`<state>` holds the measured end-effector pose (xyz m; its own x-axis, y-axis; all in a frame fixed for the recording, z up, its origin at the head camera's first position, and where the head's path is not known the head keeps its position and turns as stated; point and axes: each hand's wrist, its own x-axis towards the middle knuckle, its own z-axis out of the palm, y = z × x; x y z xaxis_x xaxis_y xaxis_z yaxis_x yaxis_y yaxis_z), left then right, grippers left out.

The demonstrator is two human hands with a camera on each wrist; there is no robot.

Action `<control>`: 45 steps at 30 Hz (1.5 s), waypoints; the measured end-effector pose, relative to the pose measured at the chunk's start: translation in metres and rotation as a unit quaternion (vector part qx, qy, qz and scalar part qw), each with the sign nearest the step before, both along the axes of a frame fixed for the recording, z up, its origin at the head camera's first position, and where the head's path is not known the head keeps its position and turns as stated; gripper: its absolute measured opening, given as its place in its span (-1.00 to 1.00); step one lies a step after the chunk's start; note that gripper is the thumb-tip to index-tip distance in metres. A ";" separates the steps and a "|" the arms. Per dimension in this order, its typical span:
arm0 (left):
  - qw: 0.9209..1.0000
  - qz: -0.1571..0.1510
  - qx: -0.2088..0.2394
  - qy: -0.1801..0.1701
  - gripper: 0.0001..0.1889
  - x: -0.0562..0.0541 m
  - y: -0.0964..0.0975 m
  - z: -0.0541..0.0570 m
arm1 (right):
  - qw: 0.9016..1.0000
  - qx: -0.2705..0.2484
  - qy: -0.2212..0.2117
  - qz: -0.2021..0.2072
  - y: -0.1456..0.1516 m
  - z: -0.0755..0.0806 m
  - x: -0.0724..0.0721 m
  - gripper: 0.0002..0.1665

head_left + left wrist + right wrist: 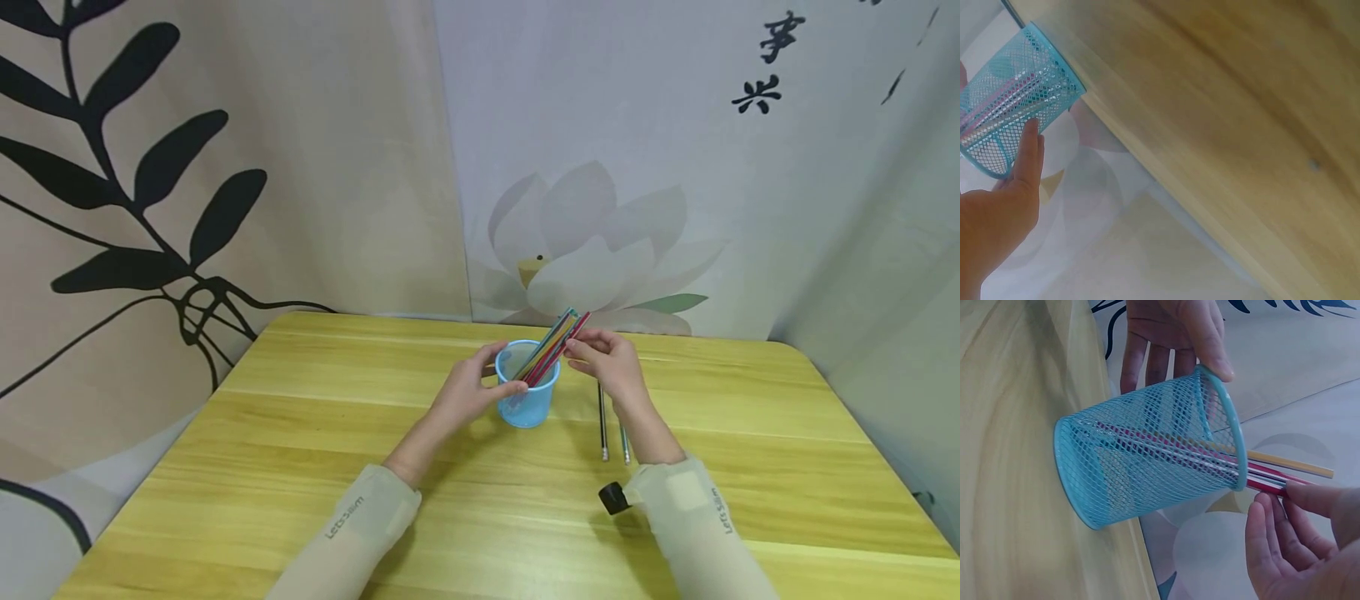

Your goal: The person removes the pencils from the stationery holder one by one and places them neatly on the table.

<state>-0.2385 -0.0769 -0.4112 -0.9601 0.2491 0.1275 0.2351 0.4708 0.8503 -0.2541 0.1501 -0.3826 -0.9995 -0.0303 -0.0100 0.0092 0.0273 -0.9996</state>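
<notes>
The left hand [467,390] curls round a blue mesh pencil cup [525,410]. Pencils [546,348] lean out over its rim, the right hand [613,362] pinching red ones; two eraser-tipped pencils [603,421] lie right of the cup.

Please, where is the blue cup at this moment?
In the head view, the blue cup is just right of centre, held by the left hand, with the right hand to its right.

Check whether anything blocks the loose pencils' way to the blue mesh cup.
Nothing visible stands on the tabletop between the two loose pencils and the cup; the right hand and wrist hide the pencils' far ends in the head view.
</notes>
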 end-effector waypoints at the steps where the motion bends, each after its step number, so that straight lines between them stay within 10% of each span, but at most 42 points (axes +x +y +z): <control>1: 1.000 0.001 -0.001 0.001 -0.20 0.000 0.000 0.000 | 1.000 -0.004 0.002 -0.002 0.001 0.001 0.000 -0.69; 45: 1.000 0.001 -0.004 -0.003 -0.21 0.003 -0.001 0.000 | 0.993 -0.076 0.076 -0.047 0.036 0.037 0.003 -0.91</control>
<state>-0.2356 -0.0775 -0.4112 -0.9611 0.2491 0.1196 0.2294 0.4782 0.8477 -0.2515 0.1862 -0.3458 -0.9876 0.0729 0.1389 -0.1469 -0.1183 -0.9821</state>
